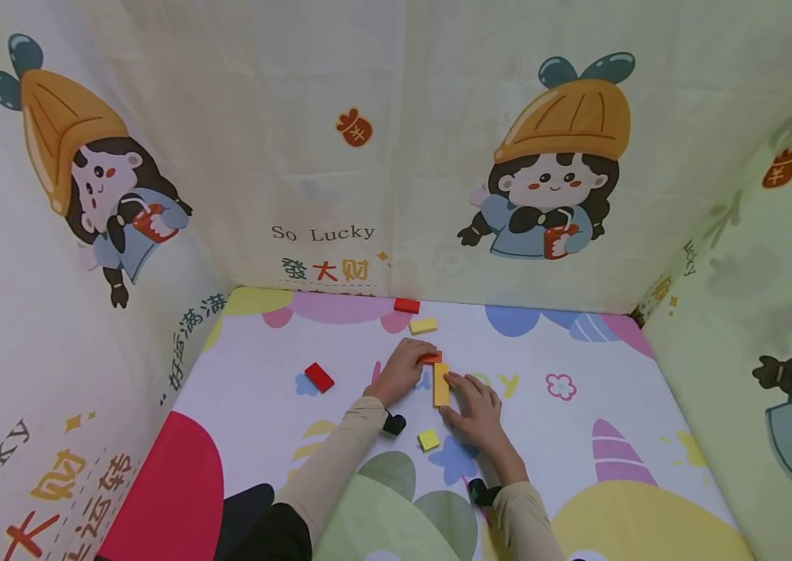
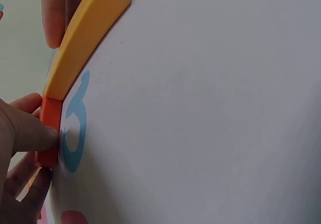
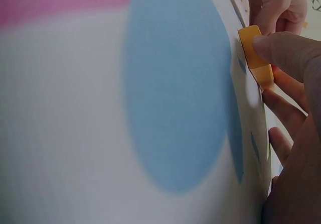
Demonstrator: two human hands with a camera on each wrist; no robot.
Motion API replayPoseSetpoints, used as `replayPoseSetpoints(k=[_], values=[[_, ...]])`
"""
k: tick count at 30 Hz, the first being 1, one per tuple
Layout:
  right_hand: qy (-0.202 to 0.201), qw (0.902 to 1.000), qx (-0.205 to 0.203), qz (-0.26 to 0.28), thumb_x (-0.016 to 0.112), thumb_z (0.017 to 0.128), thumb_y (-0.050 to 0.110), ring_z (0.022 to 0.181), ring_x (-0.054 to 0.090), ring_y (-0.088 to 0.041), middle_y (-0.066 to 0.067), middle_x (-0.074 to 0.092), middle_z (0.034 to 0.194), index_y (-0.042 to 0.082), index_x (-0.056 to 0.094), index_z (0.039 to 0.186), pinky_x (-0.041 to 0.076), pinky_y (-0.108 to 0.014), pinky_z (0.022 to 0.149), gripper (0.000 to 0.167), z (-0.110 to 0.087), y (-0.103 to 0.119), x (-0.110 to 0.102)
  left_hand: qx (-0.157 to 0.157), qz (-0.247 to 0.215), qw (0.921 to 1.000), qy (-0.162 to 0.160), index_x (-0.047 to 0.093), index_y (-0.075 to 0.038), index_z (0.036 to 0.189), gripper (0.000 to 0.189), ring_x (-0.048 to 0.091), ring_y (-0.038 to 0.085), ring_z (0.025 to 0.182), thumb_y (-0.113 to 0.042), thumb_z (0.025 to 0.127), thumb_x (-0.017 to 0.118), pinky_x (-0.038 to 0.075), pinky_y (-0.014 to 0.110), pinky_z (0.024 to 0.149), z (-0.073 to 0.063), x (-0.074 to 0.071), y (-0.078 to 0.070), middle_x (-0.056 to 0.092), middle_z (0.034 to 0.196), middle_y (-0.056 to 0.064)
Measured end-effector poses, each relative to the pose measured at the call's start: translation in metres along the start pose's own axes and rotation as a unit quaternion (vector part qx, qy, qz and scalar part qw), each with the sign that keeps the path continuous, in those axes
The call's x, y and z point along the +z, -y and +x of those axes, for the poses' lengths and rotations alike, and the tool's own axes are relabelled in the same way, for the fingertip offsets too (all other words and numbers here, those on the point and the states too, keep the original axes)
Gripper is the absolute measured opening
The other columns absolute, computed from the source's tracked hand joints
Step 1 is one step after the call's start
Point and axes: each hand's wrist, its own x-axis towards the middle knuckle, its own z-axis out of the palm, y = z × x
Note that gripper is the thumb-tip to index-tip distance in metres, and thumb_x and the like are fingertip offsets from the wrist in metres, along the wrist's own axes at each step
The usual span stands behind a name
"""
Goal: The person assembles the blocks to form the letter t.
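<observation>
An orange-red block (image 1: pixel 431 359) lies on the patterned table cover, held between the thumb and fingers of my left hand (image 1: pixel 398 372). In the left wrist view, the thumb presses on the long side of this orange-red block (image 2: pixel 49 133). Its end meets a longer yellow-orange block (image 1: pixel 441 385), and the two form a corner. My right hand (image 1: pixel 476 411) grips the yellow-orange block from the right. The right wrist view shows the thumb on the near end of the yellow-orange block (image 3: pixel 254 48) and fingers along its far side.
A red block (image 1: pixel 319 378) lies left of the hands. Farther back are another red block (image 1: pixel 407 306) and a pale yellow block (image 1: pixel 423 326). Between the forearms sits a small yellow block (image 1: pixel 428 440). Printed cloth walls (image 1: pixel 438 156) enclose the table's back and sides.
</observation>
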Motion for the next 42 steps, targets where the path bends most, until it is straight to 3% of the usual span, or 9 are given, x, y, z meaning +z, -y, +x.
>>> replayPoseSetpoints(k=[22,28,42], values=[[0.007,0.9999,0.010,-0.004,0.075,0.094,0.025,0.155,0.029,-0.039,-0.007,0.050,0.161,0.020,0.053,0.151,0.009,-0.069,0.120,0.061,0.001,-0.001,0.000,0.000,0.016,0.9999,0.002,0.066,-0.018,0.140,0.039,0.054,0.018,0.137,-0.005,0.104,0.059,0.044,0.034,0.120,0.000,0.002,0.001,0.066,0.142,-0.003],[0.011,0.9999,0.010,0.004,0.075,0.094,0.025,0.155,0.027,-0.038,-0.007,0.049,0.161,0.020,0.053,0.151,0.007,-0.070,0.121,0.062,0.001,-0.001,0.001,0.013,0.035,0.9992,-0.014,0.065,-0.018,0.141,0.041,0.054,0.020,0.137,-0.003,0.102,0.060,0.044,0.036,0.120,-0.001,0.000,0.001,0.065,0.144,-0.003],[0.000,1.0000,0.003,0.005,0.076,0.092,0.024,0.154,0.030,-0.039,-0.008,0.051,0.160,0.021,0.055,0.150,0.009,-0.071,0.119,0.061,0.001,-0.002,0.002,-0.003,0.071,0.9958,-0.057,0.062,-0.018,0.142,0.042,0.052,0.021,0.141,-0.011,0.101,0.066,0.043,0.044,0.120,-0.021,-0.013,-0.006,0.062,0.147,-0.001]])
